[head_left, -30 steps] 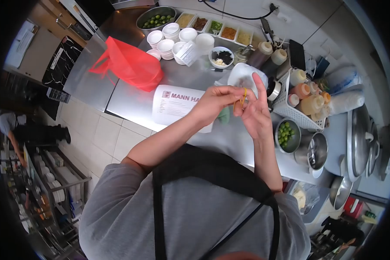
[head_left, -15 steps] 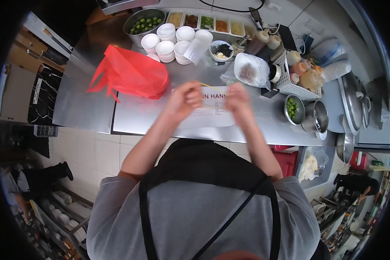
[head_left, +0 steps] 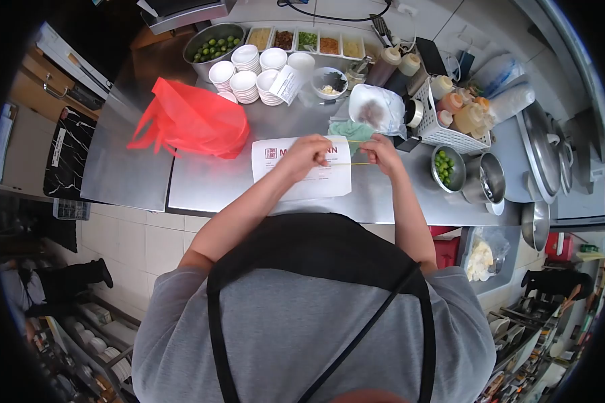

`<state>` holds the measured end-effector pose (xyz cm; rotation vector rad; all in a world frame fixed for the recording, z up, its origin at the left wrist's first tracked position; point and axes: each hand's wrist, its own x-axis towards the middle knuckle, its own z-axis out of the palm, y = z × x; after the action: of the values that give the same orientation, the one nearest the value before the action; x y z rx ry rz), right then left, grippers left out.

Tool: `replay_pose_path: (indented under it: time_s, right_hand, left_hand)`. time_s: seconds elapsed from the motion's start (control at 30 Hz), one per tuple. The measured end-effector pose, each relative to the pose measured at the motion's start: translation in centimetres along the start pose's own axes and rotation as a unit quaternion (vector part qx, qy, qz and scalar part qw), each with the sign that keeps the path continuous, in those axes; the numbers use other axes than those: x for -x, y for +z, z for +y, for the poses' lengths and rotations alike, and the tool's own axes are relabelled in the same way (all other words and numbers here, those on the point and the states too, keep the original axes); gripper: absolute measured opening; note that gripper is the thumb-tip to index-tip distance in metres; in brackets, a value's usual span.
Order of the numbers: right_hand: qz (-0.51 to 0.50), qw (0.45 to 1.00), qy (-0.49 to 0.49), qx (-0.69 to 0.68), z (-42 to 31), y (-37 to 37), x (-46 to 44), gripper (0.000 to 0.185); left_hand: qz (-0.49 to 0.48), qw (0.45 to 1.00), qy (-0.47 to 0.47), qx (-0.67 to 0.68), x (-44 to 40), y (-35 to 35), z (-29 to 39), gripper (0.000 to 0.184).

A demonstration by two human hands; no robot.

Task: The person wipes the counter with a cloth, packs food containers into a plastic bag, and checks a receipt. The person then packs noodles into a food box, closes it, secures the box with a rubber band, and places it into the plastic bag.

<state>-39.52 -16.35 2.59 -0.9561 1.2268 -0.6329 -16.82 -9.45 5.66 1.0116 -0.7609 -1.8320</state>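
A thin yellow rubber band (head_left: 351,164) is stretched between my two hands in the head view, in two strands. My left hand (head_left: 309,154) is closed on its left end, fingers curled. The other end is pinched by my right hand (head_left: 381,154). Beneath them a white printed sheet (head_left: 275,173) with large red lettering lies on the steel counter; my left hand and forearm cover part of its text. Just beyond my right hand is a crumpled pale green cloth (head_left: 348,129). A red bag (head_left: 198,121) with handles lies left of the sheet.
Stacked white bowls (head_left: 244,86), a pot of green limes (head_left: 214,47) and topping trays (head_left: 329,43) stand at the back. To the right are a plastic-wrapped tray (head_left: 376,107), a white basket (head_left: 454,127) of bottles and a steel bowl (head_left: 448,168) of small limes.
My left hand has moved right across the sheet, uncovering its left side and logo. The band now shows stretched between my hands. The whole view has shifted slightly.
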Motion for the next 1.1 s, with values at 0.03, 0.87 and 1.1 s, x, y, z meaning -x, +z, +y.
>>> replay_pose_path:
  time_s: [0.03, 0.87, 1.1]
  right_hand:
    - [-0.001, 1.0, 0.001, -0.003, -0.8, 0.4, 1.2, 0.045]
    - [-0.101, 0.989, 0.108, 0.001, 3.1, 3.2, -5.3, 0.011]
    - [-0.136, 0.987, 0.044, 0.07, 2.1, 3.7, -4.2, 0.033]
  left_hand:
    - [0.015, 0.999, 0.014, 0.027, 0.2, -0.8, 0.5, 0.008]
    - [0.227, 0.967, -0.044, 0.11, 3.0, -16.0, -3.1, 0.006]
    - [0.187, 0.969, -0.085, -0.136, 0.4, -17.5, -2.9, 0.017]
